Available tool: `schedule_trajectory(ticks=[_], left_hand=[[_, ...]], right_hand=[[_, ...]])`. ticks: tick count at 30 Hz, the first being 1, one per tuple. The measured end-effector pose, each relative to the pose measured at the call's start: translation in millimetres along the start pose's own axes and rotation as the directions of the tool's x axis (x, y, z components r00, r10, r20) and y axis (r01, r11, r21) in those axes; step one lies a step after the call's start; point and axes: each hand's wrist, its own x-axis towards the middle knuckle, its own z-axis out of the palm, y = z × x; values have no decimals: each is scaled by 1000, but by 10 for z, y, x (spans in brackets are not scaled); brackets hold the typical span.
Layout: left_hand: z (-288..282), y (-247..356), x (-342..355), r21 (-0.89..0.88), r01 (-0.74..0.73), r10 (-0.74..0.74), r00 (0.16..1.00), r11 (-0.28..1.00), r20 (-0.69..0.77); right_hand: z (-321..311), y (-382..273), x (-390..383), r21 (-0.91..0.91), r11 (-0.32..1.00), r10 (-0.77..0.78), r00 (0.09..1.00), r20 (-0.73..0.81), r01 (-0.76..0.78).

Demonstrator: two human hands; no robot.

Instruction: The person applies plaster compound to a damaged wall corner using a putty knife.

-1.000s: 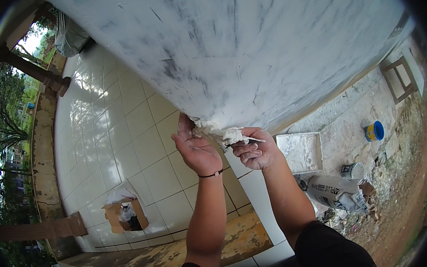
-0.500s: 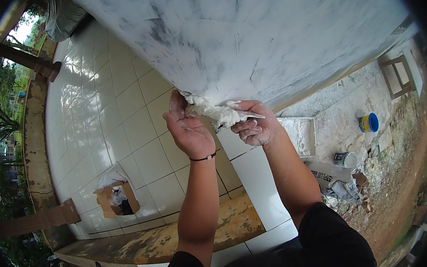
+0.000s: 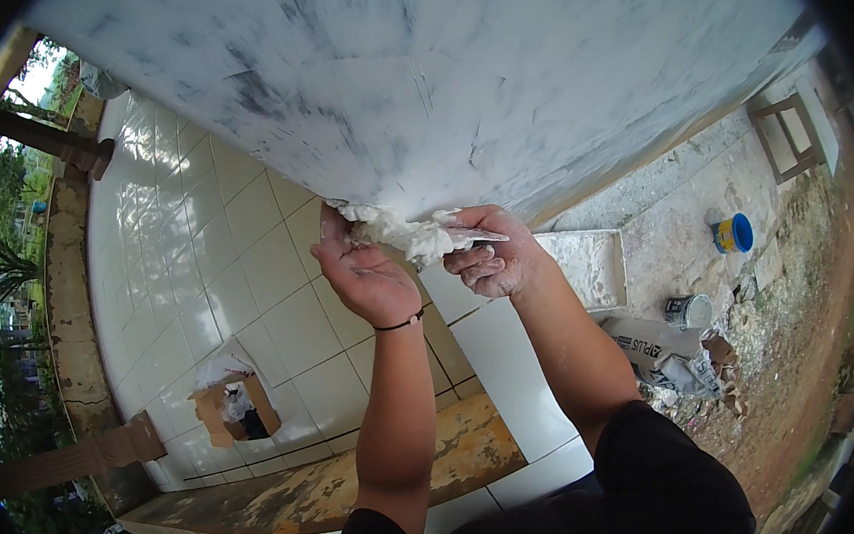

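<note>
A thick mass of white putty [image 3: 399,231] lies along a flat-bladed tool [image 3: 480,236], just below the edge of the white, grey-streaked wall [image 3: 533,78]. My right hand [image 3: 499,258] is closed round the tool's right end, its fingers dusted white. Putty covers most of the tool, so its full shape is hidden. At the left end of the putty, my left hand [image 3: 376,283] is palm up with its fingers stretched out and the thumb apart. Some of its fingertips are partly hidden beside the putty, and I cannot tell whether they touch the blade.
An open cardboard box [image 3: 220,416] stands on the tiled floor [image 3: 260,310] at left. To the right are a white-coated tray [image 3: 620,270], a blue bucket [image 3: 734,234], a can [image 3: 688,311], a torn sack [image 3: 655,354] and a wooden frame [image 3: 788,138]. A worn ledge [image 3: 364,483] runs below.
Both hands and the putty-laden tool have shifted slightly left in view. The wall's edge has also shifted left and fills more of the view. The grip looks the same.
</note>
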Motion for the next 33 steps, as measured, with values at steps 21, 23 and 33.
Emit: schedule_trajectory(ticks=[21, 23, 33], left_hand=[[-11, -130, -1, -59, -76, 68, 990, 995, -123], [-9, -125, -8, -44, -67, 61, 990, 997, -127], [-70, -53, -127, -61, 30, -39, 987, 998, -153]], right_hand=[[-220, -13, -133, 86, 996, 1, 1000, 26, -3], [-235, -3, -185, 48, 999, -6, 1000, -18, 7], [-244, 313, -618, -420, 774, -526, 850, -12, 473]])
